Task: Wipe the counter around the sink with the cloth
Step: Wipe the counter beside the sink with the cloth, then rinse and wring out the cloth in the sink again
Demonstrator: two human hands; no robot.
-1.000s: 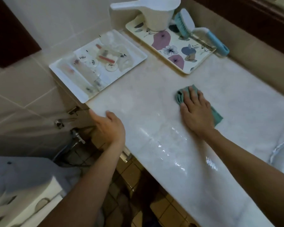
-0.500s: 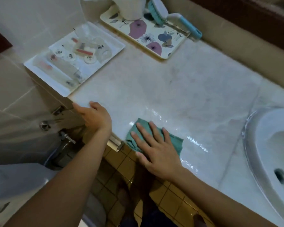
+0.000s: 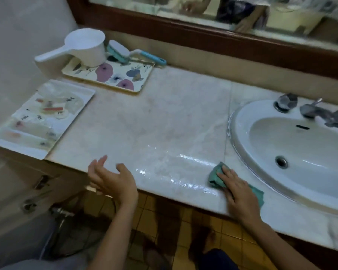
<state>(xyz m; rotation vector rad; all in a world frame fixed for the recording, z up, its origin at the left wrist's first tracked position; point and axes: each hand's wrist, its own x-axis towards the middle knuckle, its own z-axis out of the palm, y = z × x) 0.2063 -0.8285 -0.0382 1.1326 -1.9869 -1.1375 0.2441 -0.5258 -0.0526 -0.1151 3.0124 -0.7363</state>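
Pale marble counter (image 3: pixel 164 114) across the whole view, wet and glossy in a band along its front edge. Above it, at the back wall, a dark wood-framed mirror (image 3: pixel 293 14). To the right, a white oval sink (image 3: pixel 240 121) set into the counter, with metal taps (image 3: pixel 286 101) on its far rim. At the left end, a white tray (image 3: pixel 25 150) of small clear-wrapped toiletries, overhanging the counter's edge. Behind that, in the back corner, a flowered tray (image 3: pixel 117 75) bearing a white plastic dipper (image 3: pixel 86 46), handle pointing left, and just beside it a teal-and-white scrub brush (image 3: pixel 118 48). Left hand (image 3: pixel 111 178) at the front edge of the counter, palm turned inward, fingers loosely spread and holding nothing; touching the edge or just above it, hard to say from this angle. Right hand (image 3: pixel 238 191) flat on the teal cloth (image 3: pixel 216 175), fingers straight and slightly apart, pressing it down. Cloth bunched on the front strip of the counter, just left of the sink's rim, showing past the fingertips and again at the wrist side.
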